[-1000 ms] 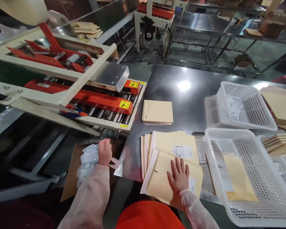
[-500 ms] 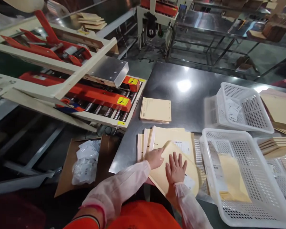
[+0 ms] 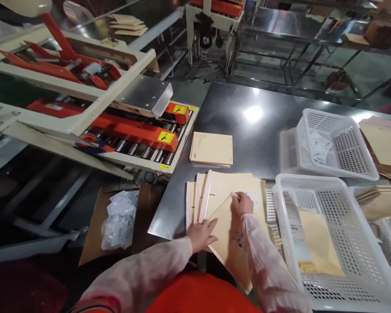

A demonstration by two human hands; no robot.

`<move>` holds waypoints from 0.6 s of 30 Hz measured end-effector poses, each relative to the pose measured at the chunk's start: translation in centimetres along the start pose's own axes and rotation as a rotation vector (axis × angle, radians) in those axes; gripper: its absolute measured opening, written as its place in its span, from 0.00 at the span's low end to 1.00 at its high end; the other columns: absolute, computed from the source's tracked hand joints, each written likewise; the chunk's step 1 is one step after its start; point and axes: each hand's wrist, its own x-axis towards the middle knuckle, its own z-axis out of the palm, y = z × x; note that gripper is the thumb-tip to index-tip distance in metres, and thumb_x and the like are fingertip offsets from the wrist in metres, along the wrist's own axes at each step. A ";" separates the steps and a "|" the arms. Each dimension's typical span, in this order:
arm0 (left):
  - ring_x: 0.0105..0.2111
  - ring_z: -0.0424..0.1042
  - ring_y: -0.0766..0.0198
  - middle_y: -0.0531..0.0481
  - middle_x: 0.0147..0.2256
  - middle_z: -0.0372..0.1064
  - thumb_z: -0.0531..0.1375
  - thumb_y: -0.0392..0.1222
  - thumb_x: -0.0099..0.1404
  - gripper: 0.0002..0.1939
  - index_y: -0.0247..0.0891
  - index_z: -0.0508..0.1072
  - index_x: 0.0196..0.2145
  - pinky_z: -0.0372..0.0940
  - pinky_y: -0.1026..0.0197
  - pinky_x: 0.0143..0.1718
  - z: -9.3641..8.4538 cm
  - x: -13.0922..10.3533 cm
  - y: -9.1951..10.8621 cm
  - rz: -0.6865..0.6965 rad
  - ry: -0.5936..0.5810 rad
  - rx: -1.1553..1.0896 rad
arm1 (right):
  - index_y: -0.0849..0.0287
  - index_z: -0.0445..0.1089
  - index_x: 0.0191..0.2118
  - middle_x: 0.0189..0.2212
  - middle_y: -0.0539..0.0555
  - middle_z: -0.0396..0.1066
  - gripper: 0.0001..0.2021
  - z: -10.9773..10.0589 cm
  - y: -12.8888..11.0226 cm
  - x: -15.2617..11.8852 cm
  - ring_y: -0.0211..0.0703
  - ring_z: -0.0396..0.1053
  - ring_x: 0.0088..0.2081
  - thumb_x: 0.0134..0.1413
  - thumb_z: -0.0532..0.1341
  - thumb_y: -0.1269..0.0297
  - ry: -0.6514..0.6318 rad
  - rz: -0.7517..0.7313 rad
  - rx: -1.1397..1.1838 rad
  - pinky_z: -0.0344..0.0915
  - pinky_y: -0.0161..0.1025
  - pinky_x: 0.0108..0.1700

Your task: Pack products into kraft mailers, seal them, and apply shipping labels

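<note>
A tan padded envelope (image 3: 226,232) lies slanted over several more envelopes (image 3: 221,184) at the front of the metal table, its lower corner jutting past the edge. My right hand (image 3: 243,204) pinches the envelope's upper corner between thumb and fingers. At its left edge rests my left hand (image 3: 200,235), fingers spread apart and touching the paper. Pale peel strips show along the left side of the fanned envelopes underneath. A white label (image 3: 252,200) on one of these is partly covered by my right hand.
A stack of thin tan boxes (image 3: 211,149) sits farther back on the table (image 3: 244,95). White baskets (image 3: 339,184) stand at right, the nearer holding an envelope. At left are a roller machine (image 3: 146,134) and a carton (image 3: 93,230) of clear packets (image 3: 119,221).
My right hand has moved up from lying flat to pinching the envelope's corner. My left hand has slid down and left along its edge. The envelope's label side has turned.
</note>
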 end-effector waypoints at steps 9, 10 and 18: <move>0.47 0.73 0.35 0.21 0.46 0.72 0.71 0.55 0.46 0.37 0.25 0.69 0.46 0.64 0.48 0.44 -7.4 4.8 -5.1 -0.730 0.304 -0.620 | 0.58 0.72 0.40 0.25 0.52 0.73 0.20 0.8 0.6 -5.0 0.44 0.70 0.28 0.59 0.51 0.48 -0.111 -0.210 0.188 0.61 0.37 0.31; 0.45 0.74 0.36 0.22 0.45 0.73 0.71 0.50 0.45 0.33 0.25 0.71 0.44 0.65 0.48 0.42 -7.8 6.0 -4.5 -0.700 0.282 -0.655 | 0.58 0.72 0.39 0.24 0.52 0.73 0.20 0.9 0.6 -5.4 0.43 0.69 0.27 0.59 0.52 0.48 -0.107 -0.217 0.192 0.61 0.37 0.31; 0.42 0.76 0.51 0.43 0.36 0.80 0.67 0.42 0.50 0.15 0.31 0.78 0.35 0.70 0.58 0.41 -13.7 6.6 -4.3 -0.298 0.506 -0.954 | 0.57 0.74 0.39 0.32 0.54 0.76 0.13 -0.6 -2.0 -6.6 0.44 0.72 0.36 0.61 0.55 0.56 0.056 -0.350 0.336 0.64 0.37 0.40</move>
